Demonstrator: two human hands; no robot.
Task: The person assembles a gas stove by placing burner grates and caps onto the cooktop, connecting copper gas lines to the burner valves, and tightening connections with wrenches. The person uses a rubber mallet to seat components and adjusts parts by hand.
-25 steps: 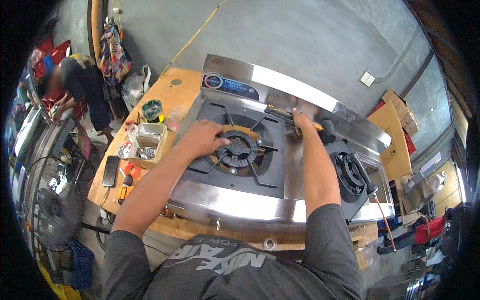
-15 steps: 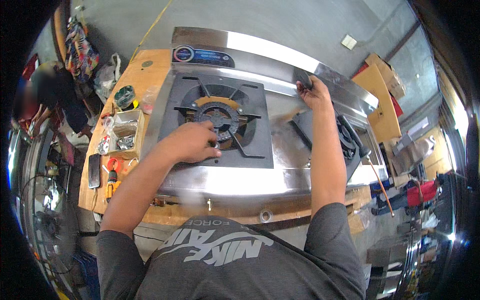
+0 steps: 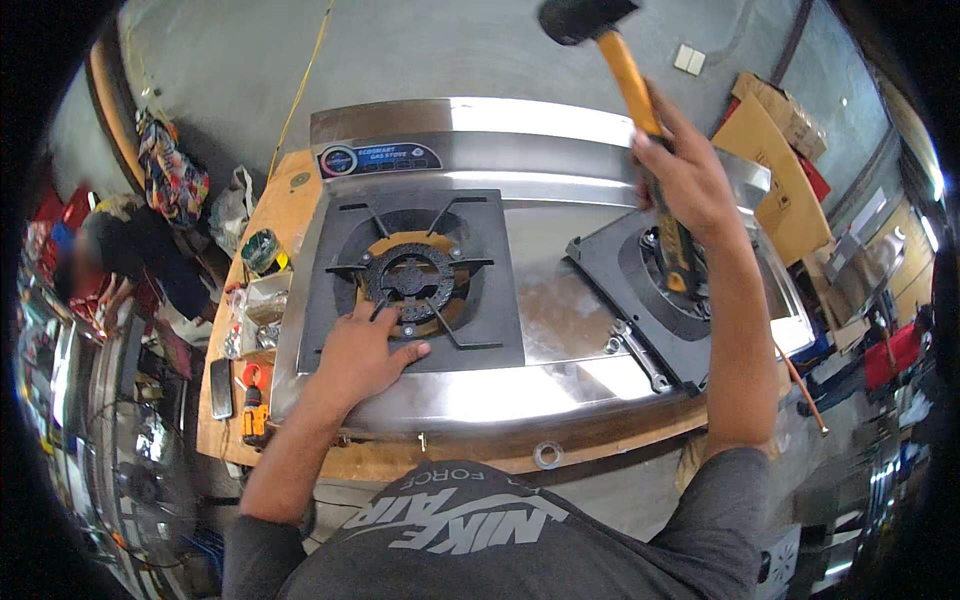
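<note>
1. wooden workbench [image 3: 300, 185] runs along the left edge.
2. green tape roll [image 3: 257, 250] sits near its far end, a small box of hardware [image 3: 258, 312] just beside.
3. dark phone [image 3: 220, 374] lies flat, an orange drill [image 3: 252, 418] close by.
4. cardboard boxes [image 3: 775, 180] stacked at right.
5. another person [image 3: 120, 255] crouches far left.

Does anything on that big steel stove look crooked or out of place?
Yes. The right black burner plate sits turned at an angle to the steel stove top, its corner near the front edge, while the left burner plate lies square. The right hand holds a black-headed mallet raised above it; the left hand rests on the left plate.
</note>
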